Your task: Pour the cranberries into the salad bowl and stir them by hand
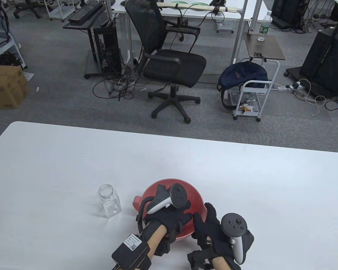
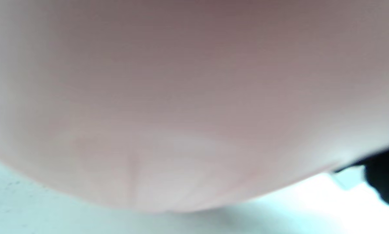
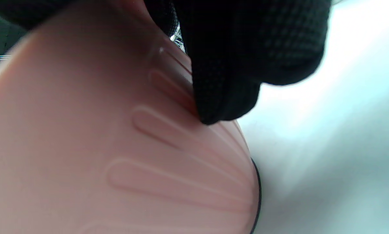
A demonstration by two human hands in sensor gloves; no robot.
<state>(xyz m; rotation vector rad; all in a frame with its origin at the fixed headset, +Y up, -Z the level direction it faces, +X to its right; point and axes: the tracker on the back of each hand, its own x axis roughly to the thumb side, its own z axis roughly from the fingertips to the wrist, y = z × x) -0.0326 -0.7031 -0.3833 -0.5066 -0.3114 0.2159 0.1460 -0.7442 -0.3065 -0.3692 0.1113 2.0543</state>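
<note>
The round red plastic salad bowl [image 1: 197,197] sits on the white tabletop [image 1: 73,157], close to the near edge. Both hands are at it. The left hand [image 1: 169,219] in its black glove reaches over the near rim and goes down inside the bowl. A tracker is strapped on its back. I cannot tell how its fingers lie, because the hand and the tracker hide them. The left wrist view is very blurry and shows only the pink-red side of the bowl, close up.

The right hand [image 1: 211,227] is on the right side of the bowl. Its black fingers [image 3: 227,97] curl against the outside wall and touch the raised ribs there, holding the bowl. The bowl's bottom edge rests on the tabletop.

A clear plastic jar [image 1: 109,201] with no lid stands upright just left of the bowl, not touching it. It looks empty.

I cannot see cranberries or salad, because the left hand covers the inside of the bowl.

Behind the tabletop there is a black office chair [image 1: 169,62] on the grey floor.
</note>
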